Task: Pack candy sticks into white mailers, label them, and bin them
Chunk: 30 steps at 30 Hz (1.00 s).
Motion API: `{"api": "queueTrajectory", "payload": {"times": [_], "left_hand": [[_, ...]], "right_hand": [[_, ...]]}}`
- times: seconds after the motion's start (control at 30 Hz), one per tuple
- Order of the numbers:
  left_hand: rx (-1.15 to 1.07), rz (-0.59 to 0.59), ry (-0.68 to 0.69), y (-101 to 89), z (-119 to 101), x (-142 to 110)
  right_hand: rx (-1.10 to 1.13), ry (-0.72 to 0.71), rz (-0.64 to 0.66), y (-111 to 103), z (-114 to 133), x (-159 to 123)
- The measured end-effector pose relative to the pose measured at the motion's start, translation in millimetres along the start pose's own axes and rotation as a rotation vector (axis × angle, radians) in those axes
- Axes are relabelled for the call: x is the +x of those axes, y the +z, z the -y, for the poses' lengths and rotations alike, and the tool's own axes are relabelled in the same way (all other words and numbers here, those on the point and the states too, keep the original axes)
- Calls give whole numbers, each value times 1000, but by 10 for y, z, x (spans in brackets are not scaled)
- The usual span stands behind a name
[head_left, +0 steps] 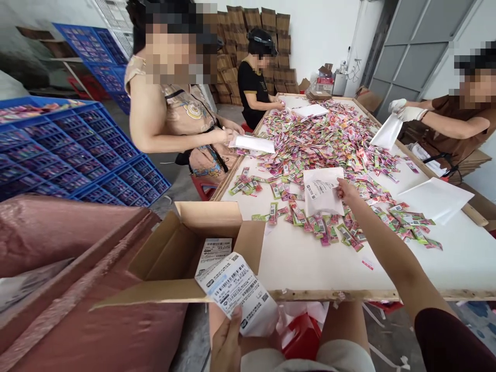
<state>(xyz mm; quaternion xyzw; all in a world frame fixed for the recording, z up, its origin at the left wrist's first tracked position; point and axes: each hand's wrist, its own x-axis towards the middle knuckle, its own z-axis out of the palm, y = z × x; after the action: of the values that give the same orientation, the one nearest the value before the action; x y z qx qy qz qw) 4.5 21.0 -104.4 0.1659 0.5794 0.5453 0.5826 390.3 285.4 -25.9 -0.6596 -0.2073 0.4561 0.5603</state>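
My left hand (228,342) is closed on a white labelled parcel (242,294), tilted at the open cardboard box's near edge. Inside the cardboard box (251,243) lies another parcel (215,253) with a printed label. Over the table, my right hand (347,191) pinches the right edge of a white plastic bag (323,199) with print on it. Beneath and around this bag are many small pink and green packets (351,237). What the bag contains is hidden.
The white table (306,274) bears a large heap of packets (325,134). A white bag (436,199) lies at the right. Three people sit around the table, each with hands at white bags or packets. Blue crates (77,150) stand left, beside a reddish-brown wrapped surface (116,310).
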Motion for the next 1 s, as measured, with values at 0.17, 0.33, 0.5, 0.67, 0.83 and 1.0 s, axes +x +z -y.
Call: {"api": "queueTrajectory", "payload": {"times": [0.17,0.33,0.5,0.67,0.83,1.0], "left_hand": [[31,17,7,-30,47,36],[203,43,166,156,28,-61],[361,173,254,479,90,-204],[360,220,246,761,362,-177],[343,159,266,869,497,-79],[350,167,297,897,486,-33]], "right_hand": [[-344,-447,161,-8,496,-706],[-603,-646,434,-236,579,-1646],[-916,-604,680,-422,-142,-2007],[-967,-675,797,-505,-787,-2102],[-629,-980,683,-884,-570,-2379],[-444,-926,546,-1069,-332,-2561]]}}
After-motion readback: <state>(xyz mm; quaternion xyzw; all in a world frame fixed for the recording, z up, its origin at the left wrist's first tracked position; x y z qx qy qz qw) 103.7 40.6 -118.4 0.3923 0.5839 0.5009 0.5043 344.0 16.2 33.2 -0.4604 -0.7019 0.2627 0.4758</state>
